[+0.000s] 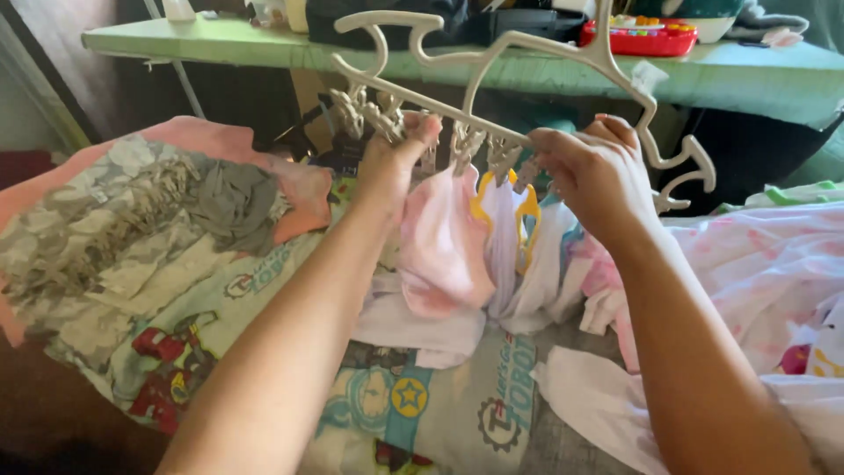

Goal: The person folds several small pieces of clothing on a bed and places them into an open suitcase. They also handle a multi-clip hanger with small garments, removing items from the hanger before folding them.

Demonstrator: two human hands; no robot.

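Observation:
A cream plastic clip hanger (492,53) is held up over a pile of laundry. Several small garments hang from its clips: a pink one (444,242), a white one with yellow trim (503,220) and more white and pink pieces to the right. My left hand (391,163) pinches a clip on the hanger's bar at the left. My right hand (593,171) grips the bar and a clip near its right end. Both forearms reach up from the bottom of the view.
Printed cartoon cloth (422,396) and a grey and pink patterned heap (141,220) lie below. Pink and white clothing (765,273) is piled at the right. A green shelf edge (264,44) behind holds a red toy (637,35) and dark items.

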